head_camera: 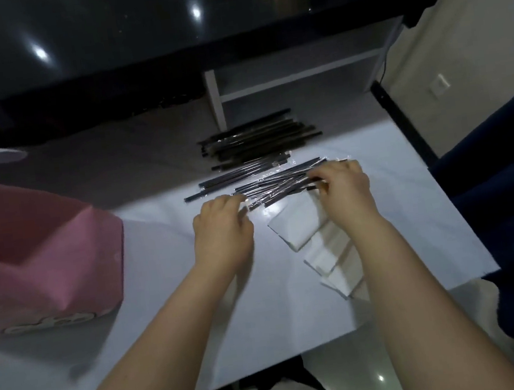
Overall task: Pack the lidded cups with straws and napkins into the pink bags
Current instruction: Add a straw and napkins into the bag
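both hands work at the loose pile of wrapped black straws [275,183] on the white tabletop [168,270]. the left hand [222,228] curls its fingers on the pile's near-left end; the right hand [344,190] pinches its right end. folded white napkins [298,225] lie just nearer than the pile, under the right wrist. left of the pile sits an open pink bag [42,253]; its white lettering is too blurred to read.

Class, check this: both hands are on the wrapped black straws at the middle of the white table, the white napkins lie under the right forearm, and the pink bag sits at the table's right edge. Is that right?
Not quite. The head view shows the pink bag at the left edge of the white table, not the right. The rest stands: left hand and right hand on the wrapped black straws, napkins under the right forearm.
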The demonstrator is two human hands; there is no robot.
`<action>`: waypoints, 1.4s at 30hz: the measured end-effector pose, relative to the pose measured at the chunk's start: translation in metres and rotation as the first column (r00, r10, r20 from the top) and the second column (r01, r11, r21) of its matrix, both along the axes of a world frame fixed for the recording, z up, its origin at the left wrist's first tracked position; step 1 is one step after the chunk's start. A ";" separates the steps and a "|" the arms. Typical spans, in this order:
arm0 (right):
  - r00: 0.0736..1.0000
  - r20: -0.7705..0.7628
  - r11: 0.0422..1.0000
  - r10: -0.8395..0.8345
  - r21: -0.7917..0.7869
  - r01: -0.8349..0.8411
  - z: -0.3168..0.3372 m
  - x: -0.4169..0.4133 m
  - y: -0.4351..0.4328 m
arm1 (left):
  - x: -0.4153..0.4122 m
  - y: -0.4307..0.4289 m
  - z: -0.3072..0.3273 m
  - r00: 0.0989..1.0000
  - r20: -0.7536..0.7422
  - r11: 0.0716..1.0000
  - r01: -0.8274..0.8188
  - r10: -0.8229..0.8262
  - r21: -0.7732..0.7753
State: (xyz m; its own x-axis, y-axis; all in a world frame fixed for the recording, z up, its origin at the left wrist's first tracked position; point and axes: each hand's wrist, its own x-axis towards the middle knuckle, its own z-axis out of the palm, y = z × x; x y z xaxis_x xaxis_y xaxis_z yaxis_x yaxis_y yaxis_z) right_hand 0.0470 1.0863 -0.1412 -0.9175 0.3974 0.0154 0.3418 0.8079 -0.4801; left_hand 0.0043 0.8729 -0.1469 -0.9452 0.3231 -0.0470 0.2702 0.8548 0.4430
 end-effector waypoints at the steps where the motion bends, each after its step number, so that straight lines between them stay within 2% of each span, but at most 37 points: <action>1: 1.000 -0.017 1.000 0.003 0.018 -0.003 -0.003 -0.009 0.010 | -0.002 0.002 0.000 1.000 0.000 1.000 -0.009 0.009 0.007; 5: 0.994 0.011 0.989 0.109 0.103 -0.109 -0.016 -0.038 0.037 | -0.007 0.009 0.000 0.999 -0.018 0.998 -0.037 0.038 0.045; 11: 0.976 -0.008 0.976 0.217 0.027 -0.217 -0.021 -0.062 0.044 | -0.012 0.011 0.003 0.997 -0.025 0.995 -0.075 0.077 0.071; 15: 0.972 -0.097 0.975 0.214 -0.045 -0.219 -0.012 -0.065 0.049 | -0.022 0.008 0.011 0.994 -0.039 0.991 -0.096 0.100 0.089; 18: 0.967 -0.108 0.969 0.230 -0.067 -0.238 -0.003 -0.064 0.049 | -0.031 0.008 0.017 0.995 -0.043 0.992 -0.089 0.093 0.090; 24: 0.949 0.122 0.953 0.292 -0.116 -0.278 0.001 -0.068 0.047 | -0.045 0.005 0.029 0.989 -0.067 0.983 -0.121 0.131 0.135; 27: 0.924 0.121 0.932 0.363 -0.029 -0.362 0.000 -0.073 0.032 | -0.048 0.002 0.035 0.986 -0.075 0.978 -0.134 0.147 0.161; 33: 0.924 0.176 0.937 0.340 0.024 -0.349 -0.009 -0.089 0.013 | -0.041 -0.004 0.034 0.987 -0.048 0.978 -0.145 0.154 0.150; 39: 0.936 0.046 0.937 0.349 -0.037 -0.348 -0.017 -0.082 0.013 | -0.038 -0.014 0.034 0.984 -0.041 0.975 -0.164 0.172 0.152; 42: 0.949 0.036 0.947 0.313 -0.092 -0.309 -0.015 -0.087 0.016 | -0.038 -0.020 0.035 0.980 -0.063 0.971 -0.176 0.188 0.160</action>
State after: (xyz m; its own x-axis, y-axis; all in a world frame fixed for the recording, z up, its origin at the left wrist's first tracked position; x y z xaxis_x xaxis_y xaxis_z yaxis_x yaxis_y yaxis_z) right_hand -0.0396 1.1027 -0.1565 -0.9944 0.0904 -0.0545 0.1055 0.8352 -0.5398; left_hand -0.0335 0.8534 -0.1119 -0.9876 0.1426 0.0653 0.1547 0.8166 0.5561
